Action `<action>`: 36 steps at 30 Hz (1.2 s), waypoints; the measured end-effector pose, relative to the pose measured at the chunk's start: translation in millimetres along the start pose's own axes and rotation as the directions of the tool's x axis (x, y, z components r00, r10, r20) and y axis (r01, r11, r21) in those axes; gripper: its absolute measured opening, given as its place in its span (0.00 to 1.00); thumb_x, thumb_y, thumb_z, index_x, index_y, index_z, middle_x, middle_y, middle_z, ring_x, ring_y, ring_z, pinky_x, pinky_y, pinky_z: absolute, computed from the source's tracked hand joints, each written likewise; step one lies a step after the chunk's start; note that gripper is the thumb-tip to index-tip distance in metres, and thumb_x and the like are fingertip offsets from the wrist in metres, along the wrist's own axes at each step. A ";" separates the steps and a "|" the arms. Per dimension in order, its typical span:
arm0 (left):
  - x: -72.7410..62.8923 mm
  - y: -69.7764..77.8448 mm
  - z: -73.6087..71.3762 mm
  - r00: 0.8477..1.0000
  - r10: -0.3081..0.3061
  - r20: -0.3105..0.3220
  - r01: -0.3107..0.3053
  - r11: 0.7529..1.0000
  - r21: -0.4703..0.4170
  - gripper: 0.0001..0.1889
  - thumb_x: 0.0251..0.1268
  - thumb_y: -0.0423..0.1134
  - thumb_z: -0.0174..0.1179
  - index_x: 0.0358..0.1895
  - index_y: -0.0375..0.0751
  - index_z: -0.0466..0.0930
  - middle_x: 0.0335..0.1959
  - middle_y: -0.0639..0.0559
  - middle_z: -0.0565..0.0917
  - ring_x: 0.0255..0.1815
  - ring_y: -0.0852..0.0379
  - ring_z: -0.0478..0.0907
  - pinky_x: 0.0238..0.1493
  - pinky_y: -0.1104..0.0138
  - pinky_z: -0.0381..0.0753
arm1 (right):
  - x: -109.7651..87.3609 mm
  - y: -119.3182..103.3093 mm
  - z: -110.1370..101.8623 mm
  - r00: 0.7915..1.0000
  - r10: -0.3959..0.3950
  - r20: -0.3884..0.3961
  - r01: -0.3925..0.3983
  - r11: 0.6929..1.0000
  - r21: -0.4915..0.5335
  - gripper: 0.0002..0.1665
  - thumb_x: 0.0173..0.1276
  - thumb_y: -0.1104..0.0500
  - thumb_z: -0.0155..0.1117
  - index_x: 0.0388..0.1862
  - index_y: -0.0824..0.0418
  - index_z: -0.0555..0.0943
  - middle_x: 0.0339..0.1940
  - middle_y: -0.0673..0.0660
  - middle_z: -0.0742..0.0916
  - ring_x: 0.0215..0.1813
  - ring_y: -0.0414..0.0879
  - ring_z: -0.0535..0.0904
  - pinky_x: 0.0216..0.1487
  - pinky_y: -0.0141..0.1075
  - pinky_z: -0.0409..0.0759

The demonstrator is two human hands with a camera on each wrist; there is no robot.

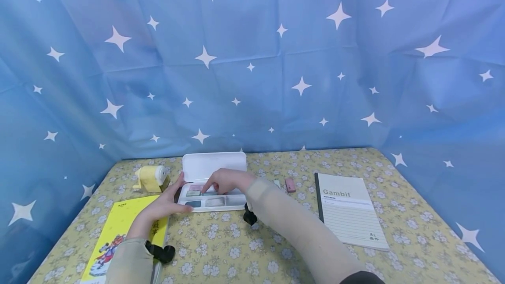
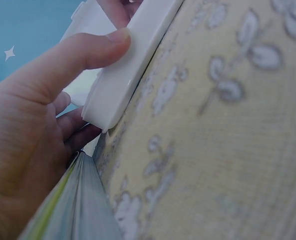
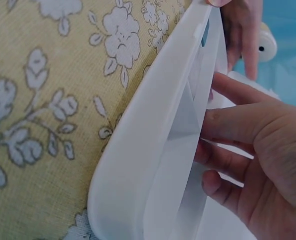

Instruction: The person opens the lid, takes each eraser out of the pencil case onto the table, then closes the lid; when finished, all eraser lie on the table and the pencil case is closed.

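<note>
A white hinged case (image 1: 214, 209) with several compartments lies with its lid (image 1: 215, 163) raised. My left hand (image 1: 167, 203) holds its left end, thumb on the near wall and the other fingers round the end and far side. Over the middle, my right hand (image 1: 226, 180) reaches down into a compartment; whether it pinches anything is hidden. By its fingertips lie a pink block (image 1: 195, 187) and a grey-green block (image 1: 193, 193). The front row has a dark block (image 1: 193, 204) at left and a pale grey block (image 1: 215, 202) beside it.
A yellow pencil sharpener (image 1: 150, 179) stands left of the case, and a yellow book (image 1: 126, 218) lies under the left forearm. Right of the case are a pink eraser-like block (image 1: 289, 184), a pale green one (image 1: 277, 183) and a Gambit notebook (image 1: 351, 209).
</note>
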State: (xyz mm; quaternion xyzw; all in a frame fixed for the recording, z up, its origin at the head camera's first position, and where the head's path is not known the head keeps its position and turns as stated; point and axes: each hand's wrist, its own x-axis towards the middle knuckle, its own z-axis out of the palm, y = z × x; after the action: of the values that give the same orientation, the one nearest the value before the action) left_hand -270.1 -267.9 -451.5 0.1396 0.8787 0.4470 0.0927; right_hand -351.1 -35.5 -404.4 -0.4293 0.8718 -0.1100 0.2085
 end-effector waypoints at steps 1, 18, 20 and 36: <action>0.2 0.1 0.3 1.000 -0.002 -0.001 0.002 1.000 -0.005 0.63 0.52 0.46 0.73 0.78 0.44 0.28 0.76 0.33 0.48 0.74 0.36 0.49 0.67 0.40 0.48 | -0.2 0.1 -0.1 1.000 -0.001 -0.001 0.001 1.000 -0.003 0.32 0.66 0.74 0.57 0.58 0.42 0.83 0.14 0.48 0.71 0.18 0.40 0.57 0.25 0.29 0.61; 0.4 0.8 0.9 1.000 -0.004 -0.002 0.004 1.000 0.002 0.62 0.53 0.46 0.72 0.78 0.45 0.28 0.76 0.32 0.44 0.75 0.34 0.43 0.67 0.38 0.45 | -17.1 8.5 -10.6 0.999 -0.001 -0.036 0.001 1.000 -0.008 0.30 0.64 0.69 0.64 0.62 0.45 0.79 0.33 0.46 0.81 0.32 0.39 0.74 0.34 0.31 0.71; 0.2 0.0 0.7 1.000 0.004 -0.004 -0.004 1.000 -0.012 0.62 0.53 0.45 0.72 0.78 0.44 0.27 0.76 0.32 0.45 0.74 0.34 0.45 0.67 0.39 0.46 | -19.2 10.7 -12.0 0.999 -0.005 -0.040 0.005 1.000 0.007 0.30 0.65 0.69 0.64 0.63 0.45 0.78 0.34 0.46 0.81 0.33 0.38 0.75 0.35 0.31 0.72; -1.3 -1.2 1.4 1.000 0.006 0.010 -0.005 0.998 -0.055 0.63 0.53 0.43 0.72 0.77 0.44 0.26 0.76 0.32 0.45 0.73 0.35 0.50 0.66 0.42 0.52 | -41.4 31.4 -11.2 0.995 -0.007 -0.099 0.025 0.984 0.178 0.28 0.68 0.69 0.60 0.64 0.48 0.76 0.42 0.47 0.82 0.34 0.37 0.80 0.36 0.32 0.77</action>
State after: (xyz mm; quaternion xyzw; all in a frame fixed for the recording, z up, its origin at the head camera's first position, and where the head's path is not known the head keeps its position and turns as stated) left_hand -268.7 -268.0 -453.2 0.1417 0.8653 0.4704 0.0995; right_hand -355.8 16.7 -394.9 -0.4100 0.8640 -0.2106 0.2026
